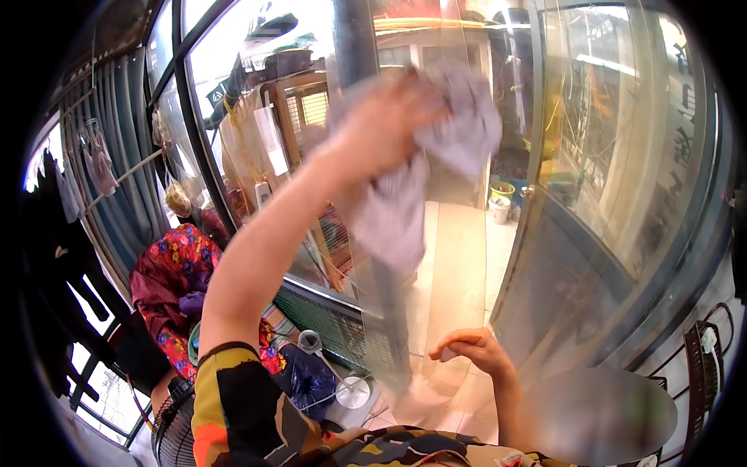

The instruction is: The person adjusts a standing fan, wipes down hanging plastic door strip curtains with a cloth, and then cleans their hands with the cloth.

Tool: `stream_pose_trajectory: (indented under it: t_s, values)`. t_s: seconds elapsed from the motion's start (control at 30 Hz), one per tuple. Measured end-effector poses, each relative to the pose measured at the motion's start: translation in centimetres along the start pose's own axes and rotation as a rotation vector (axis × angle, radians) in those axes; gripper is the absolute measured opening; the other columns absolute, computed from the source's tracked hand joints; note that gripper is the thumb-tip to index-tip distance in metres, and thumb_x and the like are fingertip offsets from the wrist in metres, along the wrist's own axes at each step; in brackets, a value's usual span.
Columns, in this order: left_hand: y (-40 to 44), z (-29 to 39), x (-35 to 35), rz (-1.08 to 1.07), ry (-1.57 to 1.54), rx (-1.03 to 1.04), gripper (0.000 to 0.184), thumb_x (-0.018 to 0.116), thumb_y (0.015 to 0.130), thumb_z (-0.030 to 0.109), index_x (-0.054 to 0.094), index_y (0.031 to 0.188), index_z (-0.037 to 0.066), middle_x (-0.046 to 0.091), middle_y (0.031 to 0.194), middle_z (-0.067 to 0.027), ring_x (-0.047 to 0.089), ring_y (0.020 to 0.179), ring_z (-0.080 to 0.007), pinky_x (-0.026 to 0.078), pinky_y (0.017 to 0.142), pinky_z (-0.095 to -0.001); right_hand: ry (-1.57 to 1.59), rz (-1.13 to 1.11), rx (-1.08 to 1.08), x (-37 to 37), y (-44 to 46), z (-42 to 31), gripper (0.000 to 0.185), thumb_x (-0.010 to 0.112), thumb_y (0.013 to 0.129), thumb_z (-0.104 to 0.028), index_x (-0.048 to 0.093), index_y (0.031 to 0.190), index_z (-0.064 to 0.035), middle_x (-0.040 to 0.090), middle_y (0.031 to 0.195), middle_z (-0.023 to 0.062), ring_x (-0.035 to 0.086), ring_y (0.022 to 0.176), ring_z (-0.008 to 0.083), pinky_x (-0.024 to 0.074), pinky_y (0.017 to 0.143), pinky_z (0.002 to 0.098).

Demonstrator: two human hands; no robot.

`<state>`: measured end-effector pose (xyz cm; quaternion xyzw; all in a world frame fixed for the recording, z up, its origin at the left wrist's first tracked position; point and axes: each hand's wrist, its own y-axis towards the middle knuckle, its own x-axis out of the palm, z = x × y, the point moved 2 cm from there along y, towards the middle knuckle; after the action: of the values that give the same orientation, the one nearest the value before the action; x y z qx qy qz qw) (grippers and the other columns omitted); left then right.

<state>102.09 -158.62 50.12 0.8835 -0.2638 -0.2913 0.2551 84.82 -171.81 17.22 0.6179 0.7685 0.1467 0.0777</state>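
Observation:
My left hand (389, 117) is raised high in the middle of the view, smeared by motion. It is closed on a pale grey-lilac cloth (459, 124), whose loose folds hang below and to the right of the fingers. Behind the cloth are a clear sheet (459, 280) and a dark door post (381, 311); whether the cloth touches either, I cannot tell. Lower down, my right hand (475, 350) hovers in front of the doorway floor, its fingers loosely bent and pointing left. Nothing shows in it.
A glazed door (576, 233) stands at the right. Left are a floral red fabric (179, 272), a dark blue plastic bag (307, 373), a black fan cage (175, 424) and hanging clothes (62, 249). A white bucket (499, 208) stands beyond the doorway. A blurred oval covers the lower right.

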Motion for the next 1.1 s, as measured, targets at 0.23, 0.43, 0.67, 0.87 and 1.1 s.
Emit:
stream_pose_trajectory:
  t_s: [0.23,0.43,0.67,0.87,1.1]
  values:
    - [-7.9,13.9,-1.8,-0.231,-0.526,0.074,0.052,0.075,0.063,0.034,0.062,0.111,0.018,0.049,0.129,0.0005,0.033,0.133,-0.0306,0.040,0.095,-0.0461,0.009,0.009,0.028,-0.1,0.3,0.6,0.019,0.053,0.094,-0.008,0.063,0.103,0.0055,0.069,0.099,0.0144,0.067,0.093,0.0221,0.0535,0.082,0.0316]
    - [-8.5,15.1,-1.0,-0.108,-0.432,0.188,0.018,0.066,0.067,0.022,0.064,0.085,0.017,0.053,0.118,0.0029,0.038,0.129,-0.0261,0.041,0.090,-0.0430,0.029,0.064,0.065,0.5,0.0,0.8,0.019,0.053,0.094,-0.008,0.063,0.103,0.0055,0.069,0.100,0.0150,0.067,0.094,0.0235,0.0539,0.082,0.0332]
    - [-0.5,0.1,-0.9,0.083,-0.028,-0.156,0.033,0.070,0.074,0.013,0.058,0.105,0.010,0.053,0.122,-0.0096,0.043,0.125,-0.0367,0.036,0.104,-0.0473,0.015,0.068,0.018,0.7,-0.2,-0.7,0.016,0.051,0.092,-0.001,0.064,0.098,0.0079,0.069,0.096,0.0157,0.067,0.089,0.0225,0.0534,0.080,0.0321]
    - [4.1,-12.9,-2.2,0.452,0.151,-0.287,0.037,0.062,0.078,0.008,0.061,0.113,0.019,0.056,0.115,-0.0090,0.051,0.105,-0.0359,0.046,0.089,-0.0427,0.021,0.048,0.016,1.3,-0.8,-1.0,0.016,0.051,0.093,-0.001,0.064,0.097,0.0078,0.069,0.095,0.0160,0.067,0.090,0.0237,0.0533,0.081,0.0329]
    - [3.9,-14.9,-2.3,0.419,-0.127,-0.349,0.034,0.060,0.078,0.007,0.063,0.112,0.010,0.060,0.102,-0.0188,0.059,0.093,-0.0369,0.049,0.083,-0.0421,0.021,0.031,0.044,1.6,-1.2,-1.0,0.016,0.051,0.092,0.000,0.064,0.097,0.0074,0.069,0.096,0.0161,0.067,0.092,0.0237,0.0527,0.083,0.0331]
